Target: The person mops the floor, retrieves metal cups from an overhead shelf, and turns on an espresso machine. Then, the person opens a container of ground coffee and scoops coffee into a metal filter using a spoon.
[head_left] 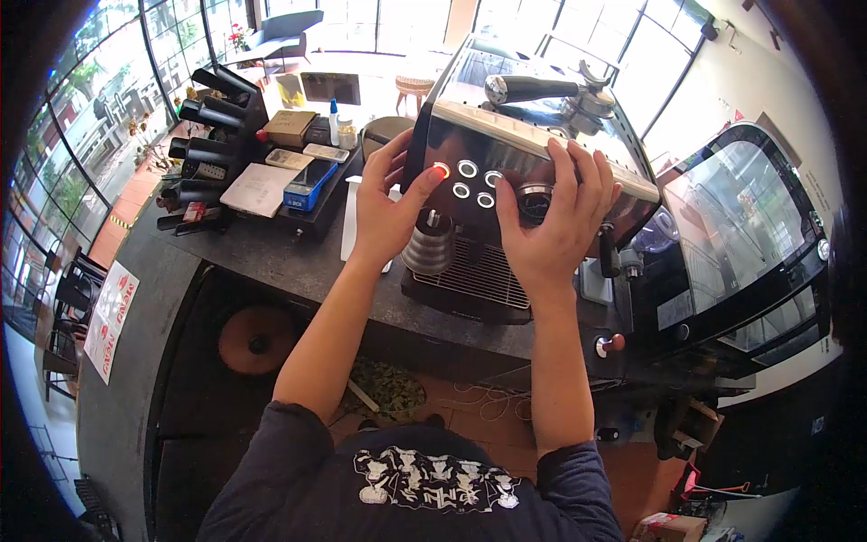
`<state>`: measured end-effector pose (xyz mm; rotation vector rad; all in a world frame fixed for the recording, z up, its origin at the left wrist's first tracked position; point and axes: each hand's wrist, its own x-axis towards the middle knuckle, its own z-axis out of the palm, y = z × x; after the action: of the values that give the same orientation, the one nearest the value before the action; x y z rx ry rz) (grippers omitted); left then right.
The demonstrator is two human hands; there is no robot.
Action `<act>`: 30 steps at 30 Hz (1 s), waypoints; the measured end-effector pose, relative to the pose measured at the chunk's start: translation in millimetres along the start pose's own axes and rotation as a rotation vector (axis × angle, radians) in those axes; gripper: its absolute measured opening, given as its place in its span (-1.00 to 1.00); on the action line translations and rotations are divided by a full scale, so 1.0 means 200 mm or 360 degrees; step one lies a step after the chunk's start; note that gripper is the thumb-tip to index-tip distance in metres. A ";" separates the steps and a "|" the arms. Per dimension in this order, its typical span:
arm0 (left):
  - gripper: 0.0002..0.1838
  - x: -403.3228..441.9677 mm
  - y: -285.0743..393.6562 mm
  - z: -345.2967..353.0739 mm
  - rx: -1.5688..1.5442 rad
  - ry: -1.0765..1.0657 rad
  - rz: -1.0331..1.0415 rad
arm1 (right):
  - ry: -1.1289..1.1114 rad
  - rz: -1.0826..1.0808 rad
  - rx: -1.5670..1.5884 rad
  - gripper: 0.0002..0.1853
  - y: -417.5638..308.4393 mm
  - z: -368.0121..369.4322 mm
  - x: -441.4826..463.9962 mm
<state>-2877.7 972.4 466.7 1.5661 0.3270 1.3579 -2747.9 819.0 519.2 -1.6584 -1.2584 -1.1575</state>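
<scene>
An espresso machine [461,135] with a dark glossy front stands on the counter before me. At its left side is my left hand [386,212], fingers stretched along the side edge, its thumb on the red-glowing button [440,172]. My right hand [553,212] lies spread against the front, fingertips at the upper edge, thumb near the round buttons [486,200]; it partly covers a round gauge [535,204]. A metal jug [428,248] sits below the left hand, by the drip tray grille [483,271]. A portafilter with a black handle [528,88] lies on top of the machine.
Left of the machine are a black cup rack [212,126], a blue box [310,188], a cardboard box [291,127] and a blue-capped bottle [333,122]. To the right stands a glass-fronted cabinet [741,226]. A wooden-handled tool [610,344] rests near the counter's front edge.
</scene>
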 end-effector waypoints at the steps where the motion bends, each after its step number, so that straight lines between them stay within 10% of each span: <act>1: -0.28 0.00 0.00 0.00 -0.0002 0.0000 -0.0001 | -0.0007 0.0007 0.0006 -0.30 0.00 0.00 0.00; 30: -0.29 0.00 -0.02 0.00 0.0057 0.0017 0.0038 | -0.0013 0.0015 0.0020 -0.29 0.00 0.00 0.00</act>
<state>-2876.7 973.8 464.1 1.5974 0.3421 1.3858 -2748.0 818.8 519.1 -1.6598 -1.2591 -1.1359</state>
